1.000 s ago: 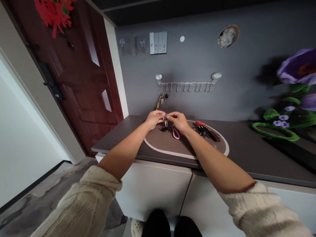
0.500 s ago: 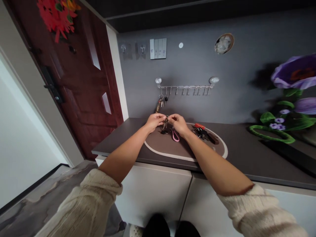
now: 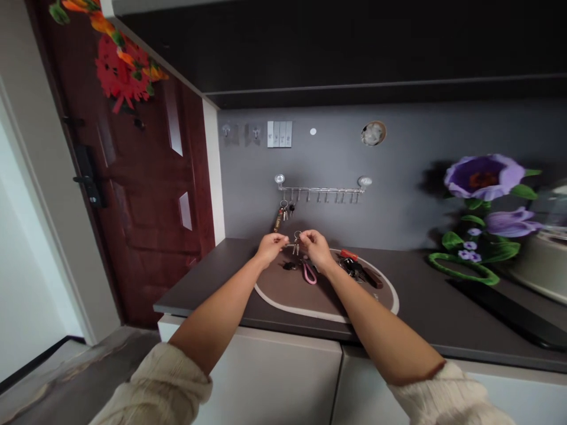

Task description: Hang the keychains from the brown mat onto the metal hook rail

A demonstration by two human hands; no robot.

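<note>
Both forearms, in rolled-up cream knit sleeves cut off at the bottom edge, reach over an oval brown mat (image 3: 283, 298); the right forearm hides part of it. The left hand (image 3: 271, 249) and right hand (image 3: 316, 248) are near each other, not touching. The right thumb and fingertips pinch a thin metal key ring (image 3: 297, 232), partly covering it. The left fingertips close on a thin metal piece (image 3: 289, 244), too small to identify surely. Between the hands, above the mat, silvery keys (image 3: 295, 248) dangle from the ring; their number is hard to make out. Below lies a pink strap loop (image 3: 312, 283), its upper end indistinct beside the right hand.
</note>
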